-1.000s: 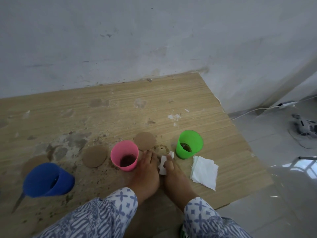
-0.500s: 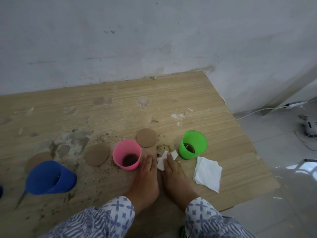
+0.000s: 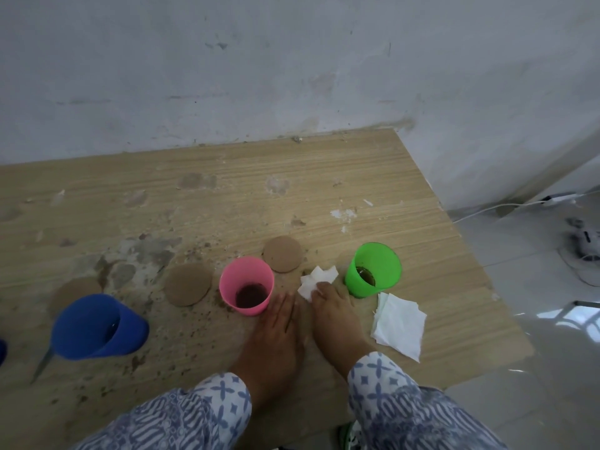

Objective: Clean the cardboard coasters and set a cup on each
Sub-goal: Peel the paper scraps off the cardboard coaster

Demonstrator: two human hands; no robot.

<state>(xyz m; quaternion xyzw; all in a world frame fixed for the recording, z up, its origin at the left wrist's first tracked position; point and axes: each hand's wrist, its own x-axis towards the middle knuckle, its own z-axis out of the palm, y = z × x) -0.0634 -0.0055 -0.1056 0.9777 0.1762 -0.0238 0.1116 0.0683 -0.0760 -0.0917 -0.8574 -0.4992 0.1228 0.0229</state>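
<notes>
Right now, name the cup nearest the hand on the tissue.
The green cup, beside the right hand with the tissue; pink cup and blue cup stand farther left.

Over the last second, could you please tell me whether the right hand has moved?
Yes. The right hand has slid with the white tissue away from the person, toward the wall: the tissue now lies nearly level with the green cup, which has stayed put.

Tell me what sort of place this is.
Probably a plain room in a home: a worn, stained wooden table set against a scuffed painted wall, and a glossy tiled floor with a white cable lying on it.
</notes>
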